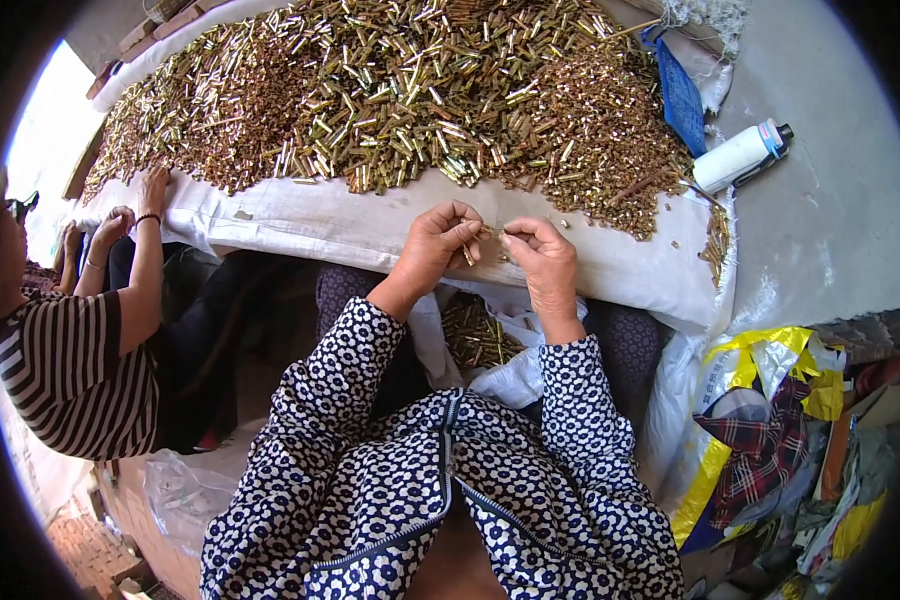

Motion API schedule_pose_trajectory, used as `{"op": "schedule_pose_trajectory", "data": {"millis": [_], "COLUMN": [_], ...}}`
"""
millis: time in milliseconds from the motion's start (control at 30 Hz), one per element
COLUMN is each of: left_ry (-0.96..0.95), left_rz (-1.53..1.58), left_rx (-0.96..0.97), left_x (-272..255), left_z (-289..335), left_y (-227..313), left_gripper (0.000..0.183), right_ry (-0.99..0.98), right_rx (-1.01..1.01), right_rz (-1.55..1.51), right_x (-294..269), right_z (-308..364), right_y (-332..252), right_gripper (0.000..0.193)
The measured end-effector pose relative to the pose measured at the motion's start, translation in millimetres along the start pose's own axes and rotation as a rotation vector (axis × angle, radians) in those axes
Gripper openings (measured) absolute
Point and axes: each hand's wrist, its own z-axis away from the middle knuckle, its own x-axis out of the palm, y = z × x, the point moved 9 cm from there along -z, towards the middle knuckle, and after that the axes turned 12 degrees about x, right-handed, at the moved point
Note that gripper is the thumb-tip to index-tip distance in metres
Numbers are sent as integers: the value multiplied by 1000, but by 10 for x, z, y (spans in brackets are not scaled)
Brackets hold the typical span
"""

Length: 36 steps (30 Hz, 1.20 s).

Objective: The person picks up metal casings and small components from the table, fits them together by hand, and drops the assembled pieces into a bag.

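Observation:
My left hand is closed at the near edge of the cloth-covered table, with small brass-coloured metal tubes between its fingers. Just to its right, my right hand pinches thumb and fingertips together; whatever they hold is too small to make out. The fingertips of both hands nearly meet. Beyond them lies a wide heap of brass-coloured tubes and short pieces. Below my hands, in my lap, an open white sack holds more thin tubes.
A blue plastic scoop-like piece and a white bottle are at the right end of the heap. At the left a person in a striped shirt reaches to the table edge. Bags and cloth scraps are piled at lower right.

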Motion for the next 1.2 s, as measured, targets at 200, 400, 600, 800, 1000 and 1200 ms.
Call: {"op": "schedule_pose_trajectory", "data": {"millis": [200, 400, 600, 800, 1000, 1200], "left_ry": [-6, -44, -57, -189, -263, -245], "left_rz": [49, 100, 54, -49, 82, 141], "left_rx": [-5, -5, 11, 82, 57, 23], "left_x": [-34, -8, -8, 77, 222, 226], "left_z": [8, 8, 17, 78, 141, 171], "left_y": [-24, -20, 11, 92, 164, 177], "left_gripper": [9, 8, 9, 9, 10, 11], "right_ry": [-80, -88, -109, -240, -404, -438], "right_rx": [124, 165, 14, 48, 177, 63], "right_rz": [-143, -167, 20, -93, -311, -224], "right_x": [89, 77, 86, 95, 187, 238], "right_z": [-8, -2, 25, 44, 121, 152], "right_y": [111, 193, -26, 29, -1, -130], "right_gripper": [13, 13, 8, 9, 11, 9]}}
